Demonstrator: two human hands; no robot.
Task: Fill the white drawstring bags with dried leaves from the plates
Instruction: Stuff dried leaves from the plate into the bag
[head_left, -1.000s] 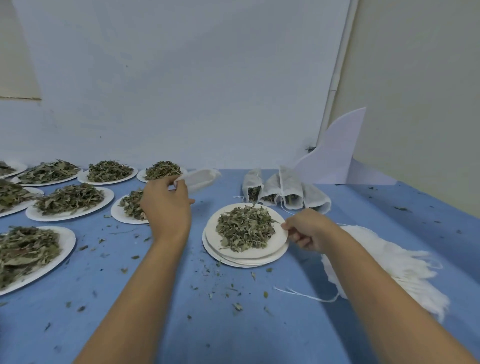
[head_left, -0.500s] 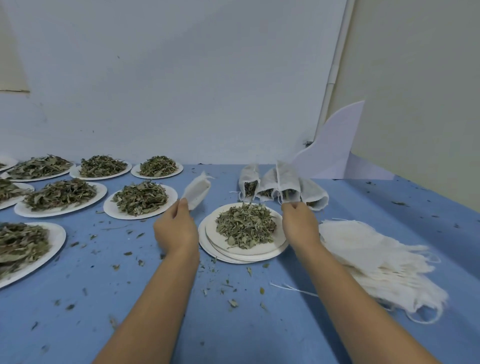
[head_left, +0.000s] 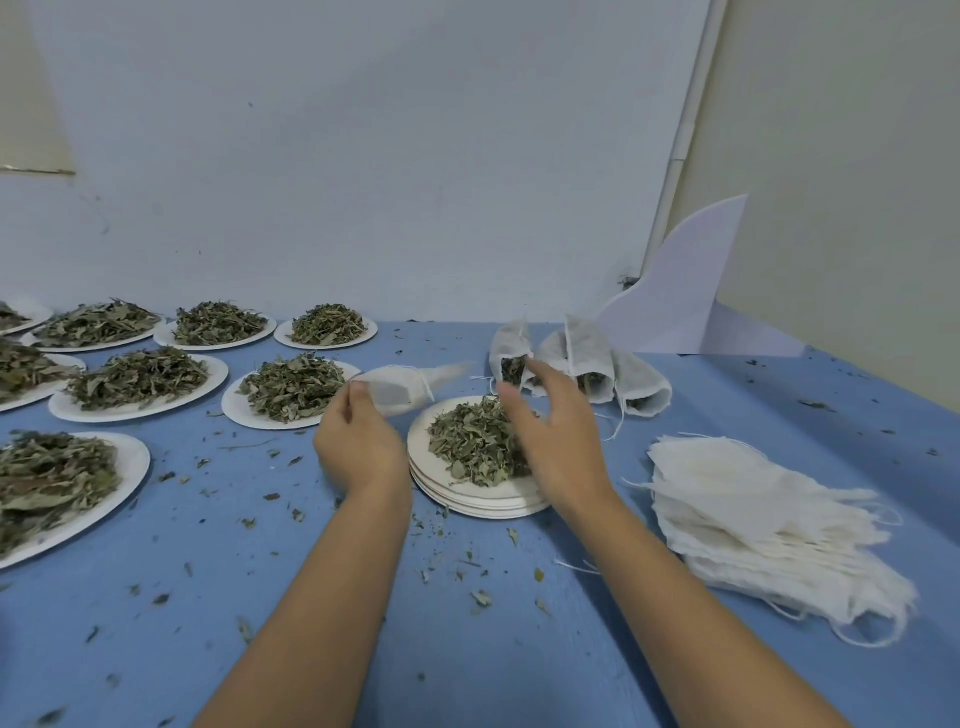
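Observation:
My left hand (head_left: 358, 447) holds a white drawstring bag (head_left: 402, 389) by one end, lifted just left of the middle plate. That plate of dried leaves (head_left: 470, 441) tops a small stack of white plates (head_left: 483, 501). Over the right side of the leaf pile hovers my right hand (head_left: 558, 441), fingers spread and relaxed, holding nothing. Behind the plate lie several filled bags (head_left: 587, 364). A pile of flat empty bags (head_left: 769, 525) lies on the right.
Several more plates of dried leaves (head_left: 137, 382) cover the left half of the blue table (head_left: 208, 597). Leaf crumbs are scattered across the table. A white shaped board (head_left: 680, 296) leans at the back right by the wall.
My right hand left the plate's rim and rose over the leaves with fingers spread. My left hand brought the bag from above the left plates toward the middle plate.

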